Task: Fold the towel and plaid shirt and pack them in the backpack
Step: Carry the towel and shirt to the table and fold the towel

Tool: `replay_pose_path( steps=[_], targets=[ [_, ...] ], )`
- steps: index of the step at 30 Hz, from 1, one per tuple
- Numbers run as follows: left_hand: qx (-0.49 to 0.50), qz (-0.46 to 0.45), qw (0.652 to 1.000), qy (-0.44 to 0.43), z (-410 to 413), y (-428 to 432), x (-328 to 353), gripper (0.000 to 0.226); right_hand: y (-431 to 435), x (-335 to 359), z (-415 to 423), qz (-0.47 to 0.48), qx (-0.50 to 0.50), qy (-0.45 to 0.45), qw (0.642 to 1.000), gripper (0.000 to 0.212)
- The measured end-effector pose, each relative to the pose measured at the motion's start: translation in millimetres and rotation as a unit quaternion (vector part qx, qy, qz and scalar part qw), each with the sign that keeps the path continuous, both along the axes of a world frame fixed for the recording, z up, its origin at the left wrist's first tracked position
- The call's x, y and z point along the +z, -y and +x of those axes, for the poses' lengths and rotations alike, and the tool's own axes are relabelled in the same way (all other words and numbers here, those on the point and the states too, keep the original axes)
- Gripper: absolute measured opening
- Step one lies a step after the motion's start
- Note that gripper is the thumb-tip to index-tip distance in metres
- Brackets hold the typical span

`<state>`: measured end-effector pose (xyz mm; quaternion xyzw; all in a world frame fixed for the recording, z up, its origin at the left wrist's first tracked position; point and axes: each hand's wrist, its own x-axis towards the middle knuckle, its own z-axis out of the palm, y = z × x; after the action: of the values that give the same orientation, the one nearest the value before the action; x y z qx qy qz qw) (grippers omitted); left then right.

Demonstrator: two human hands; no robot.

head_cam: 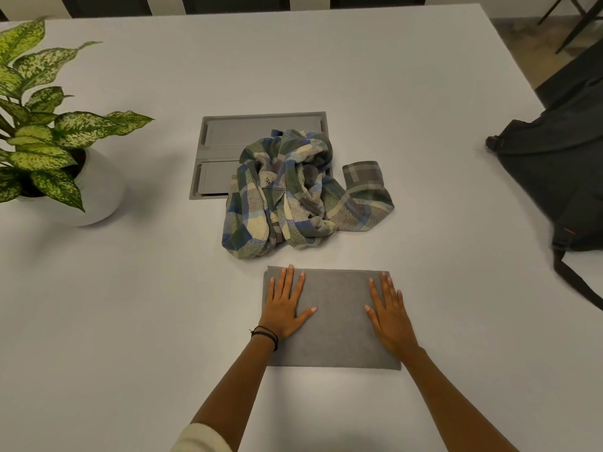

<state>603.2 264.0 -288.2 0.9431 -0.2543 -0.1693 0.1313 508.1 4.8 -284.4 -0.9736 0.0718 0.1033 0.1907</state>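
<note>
A grey towel (336, 318) lies flat on the table as a folded rectangle, close to me. My left hand (285, 305) presses flat on its left part with straight, spread fingers. My right hand (388, 313) presses flat on its right part the same way. Just behind the towel, a plaid shirt (293, 194) in green, blue and cream sits in a crumpled heap, one sleeve trailing to the right. The dark backpack (561, 177) lies at the table's right edge, partly cut off by the frame.
A potted plant (49, 148) with speckled green leaves in a white pot stands at the left. A grey recessed panel (235, 138) in the light grey table (130, 305) is partly covered by the shirt. A backpack strap (577, 285) trails toward me on the right.
</note>
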Motion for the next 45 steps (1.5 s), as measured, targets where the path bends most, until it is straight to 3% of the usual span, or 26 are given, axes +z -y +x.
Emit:
replay_pose_path(
  steps=[10, 14, 19, 22, 28, 32, 37, 40, 45],
  targets=[
    [0.096, 0.03, 0.995, 0.029, -16.9, -0.2, 5.5, 0.087, 0.7, -6.3, 1.8, -0.007, -0.013, -0.009, 1.0, 0.063],
    [0.098, 0.025, 0.994, 0.029, -15.0, -0.2, 4.3, 0.09, -0.1, -6.4, 3.1, -0.003, -0.018, -0.011, 1.0, 0.074],
    [0.099, 0.03, 0.994, 0.028, -13.6, -0.8, 3.2, 0.09, 0.0, -4.7, 4.1, -0.02, -0.012, -0.018, 1.0, 0.064],
    [0.097, 0.028, 0.995, 0.023, -12.3, -0.5, 5.6, 0.089, -0.3, -2.9, 4.0, -0.025, -0.012, -0.023, 0.999, 0.069],
    [0.092, 0.03, 0.995, 0.024, -15.3, -1.4, 5.9, 0.083, 1.9, 5.9, 5.4, 0.058, -0.011, -0.01, 0.998, 0.081],
    [0.037, 0.034, 0.998, 0.039, -23.0, 4.4, 10.9, 0.074, -2.7, 26.0, -0.3, 0.173, -0.113, 0.072, 0.976, 0.055],
    [-0.062, -0.029, 0.997, 0.046, -46.4, 16.7, 14.0, 0.072, -5.1, 37.6, -13.1, 0.247, -0.281, 0.117, 0.92, 0.048],
    [-0.121, -0.028, 0.991, 0.053, -59.4, 19.5, 10.0, 0.078, -4.8, 39.8, -20.1, 0.275, -0.355, 0.091, 0.889, 0.044],
    [-0.13, 0.001, 0.99, 0.062, -68.4, 13.8, 8.3, 0.084, -7.2, 49.1, -30.0, 0.296, -0.362, 0.044, 0.883, 0.026]
  ],
)
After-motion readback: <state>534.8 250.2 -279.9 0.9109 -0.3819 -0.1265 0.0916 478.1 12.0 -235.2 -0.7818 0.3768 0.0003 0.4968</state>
